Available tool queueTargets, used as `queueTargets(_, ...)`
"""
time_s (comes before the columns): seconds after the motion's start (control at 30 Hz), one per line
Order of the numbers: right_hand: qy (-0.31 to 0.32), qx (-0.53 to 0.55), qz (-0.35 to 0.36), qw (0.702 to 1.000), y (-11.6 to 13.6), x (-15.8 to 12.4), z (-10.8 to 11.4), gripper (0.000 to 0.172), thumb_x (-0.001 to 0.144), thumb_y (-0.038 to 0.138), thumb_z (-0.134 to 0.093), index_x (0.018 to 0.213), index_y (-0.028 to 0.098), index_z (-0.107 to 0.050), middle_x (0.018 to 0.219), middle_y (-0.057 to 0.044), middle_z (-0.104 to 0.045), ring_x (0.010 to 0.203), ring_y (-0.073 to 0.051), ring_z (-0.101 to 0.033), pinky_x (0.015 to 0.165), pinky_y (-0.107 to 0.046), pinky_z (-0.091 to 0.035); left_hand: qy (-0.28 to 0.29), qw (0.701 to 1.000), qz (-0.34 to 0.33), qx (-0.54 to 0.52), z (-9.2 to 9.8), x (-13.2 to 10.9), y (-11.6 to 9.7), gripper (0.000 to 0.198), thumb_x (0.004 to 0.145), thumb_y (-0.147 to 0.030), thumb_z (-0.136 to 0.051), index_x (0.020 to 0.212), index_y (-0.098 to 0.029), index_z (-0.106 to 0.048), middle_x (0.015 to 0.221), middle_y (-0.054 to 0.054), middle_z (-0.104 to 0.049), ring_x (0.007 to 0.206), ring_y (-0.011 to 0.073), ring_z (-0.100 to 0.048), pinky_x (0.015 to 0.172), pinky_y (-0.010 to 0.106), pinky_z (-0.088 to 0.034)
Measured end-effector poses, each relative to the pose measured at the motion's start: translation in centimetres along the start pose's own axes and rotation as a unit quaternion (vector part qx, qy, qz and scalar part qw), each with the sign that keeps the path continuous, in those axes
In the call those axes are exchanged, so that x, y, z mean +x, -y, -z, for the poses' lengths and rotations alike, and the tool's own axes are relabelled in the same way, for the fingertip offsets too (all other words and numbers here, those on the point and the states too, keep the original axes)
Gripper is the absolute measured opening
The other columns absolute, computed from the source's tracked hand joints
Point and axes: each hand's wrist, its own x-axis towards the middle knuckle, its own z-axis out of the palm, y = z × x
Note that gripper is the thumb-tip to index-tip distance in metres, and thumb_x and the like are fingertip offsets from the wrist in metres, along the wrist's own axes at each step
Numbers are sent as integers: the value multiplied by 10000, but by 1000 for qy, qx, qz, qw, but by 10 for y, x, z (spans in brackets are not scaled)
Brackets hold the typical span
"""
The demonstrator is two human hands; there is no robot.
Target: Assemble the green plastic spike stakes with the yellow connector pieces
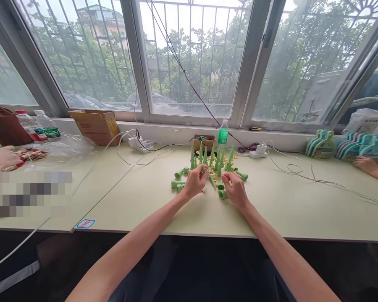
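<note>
My left hand [195,181] is closed with its fingertips round a green watering spike [203,168], whose tip points up. My right hand [236,189] is pinched a little to the right of it, and what its fingers hold, if anything, is too small to make out. Behind both hands several more green plastic spikes [219,162] stand point upward, with small yellow valve pieces [213,175] among them. Short ribbed green sockets [177,183] lie on their sides to the left, and another green socket [222,194] lies beside my right hand.
A small brown box [204,142] and a green-labelled bottle [223,132] stand behind the spikes. White cables trail from power strips [140,144] across the table [138,201]. A carton [96,128] is back left. Other people's hands appear at both sides, the right one near green hangers [321,144].
</note>
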Motion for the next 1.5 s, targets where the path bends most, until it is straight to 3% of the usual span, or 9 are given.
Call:
queueTargets(0.23,-4,-2,3,1000,3,1,0,268,973,340,-420,779,202,-544,717,-29,-599,743,-200,-500,722,-315,-404,19,999,29,10,-1,0,3,138,881,-282,-509,928,-172,-580,640,-19,-549,515,94,-470,507,211,-396)
queueTargets(0.6,-3,0,7,1000,3,0,1,282,975,345,-414,754,208,-524,704,-31,-591,740,-203,-507,725,-322,-403,42,994,73,-68,0,1,-2,159,882,-318,-496,845,-173,-551,583,-23,-533,479,120,-550,450,223,-423)
queueTargets(0.93,-19,-28,-13,999,0,0,0,287,975,327,-384,752,204,-517,687,-31,-578,726,-204,-500,708,-320,-398,30,997,21,68,3,2,4,164,845,-251,-506,703,-175,-477,659,5,-545,570,113,-465,535,239,-393)
queueTargets(1.5,-51,-81,-48,994,-5,0,0,187,931,271,-430,785,195,-520,712,-46,-582,725,-215,-513,740,-352,-403,49,996,58,-46,0,-1,5,77,856,-247,-520,843,-172,-528,686,7,-592,512,120,-568,465,244,-479)
